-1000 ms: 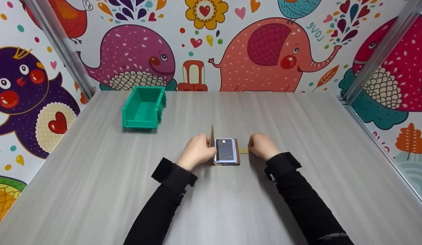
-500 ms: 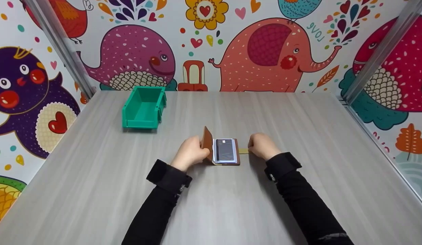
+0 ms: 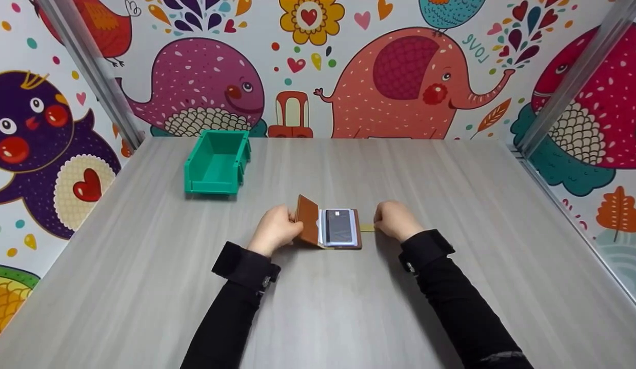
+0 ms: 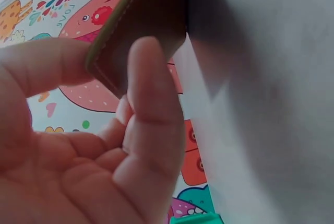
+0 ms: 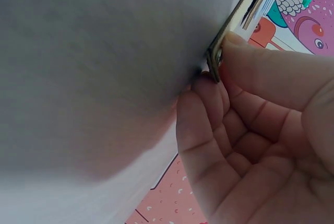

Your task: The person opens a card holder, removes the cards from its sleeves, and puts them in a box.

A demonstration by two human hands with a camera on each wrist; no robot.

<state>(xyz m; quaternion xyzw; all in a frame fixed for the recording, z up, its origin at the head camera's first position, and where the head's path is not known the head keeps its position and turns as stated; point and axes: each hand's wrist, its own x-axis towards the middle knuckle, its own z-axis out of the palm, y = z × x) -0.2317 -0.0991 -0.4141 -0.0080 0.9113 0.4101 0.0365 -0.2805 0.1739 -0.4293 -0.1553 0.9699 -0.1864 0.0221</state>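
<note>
A brown leather card holder (image 3: 309,220) lies part-way unfolded on the table, its left cover tilted up. Inside it a dark card (image 3: 339,225) with a small chip shows among clear sleeves. My left hand (image 3: 277,228) pinches the outer edge of that cover between thumb and finger; the left wrist view shows the stitched cover (image 4: 141,31) close up. On the other side, my right hand (image 3: 396,220) pinches the end of the yellowish strap (image 3: 367,227) that sticks out to the right. In the right wrist view the strap's tip (image 5: 215,59) sits between thumb and fingers.
A green plastic bin (image 3: 215,164) stands on the pale wood-grain table (image 3: 318,318) at the back left. Walls printed with cartoon animals rise behind and beside the table. Metal posts (image 3: 87,77) stand at the back corners.
My left hand has moved left and swung the card holder's cover from nearly upright to leaning outward, so its inner face shows. The right hand stays in place on the strap.
</note>
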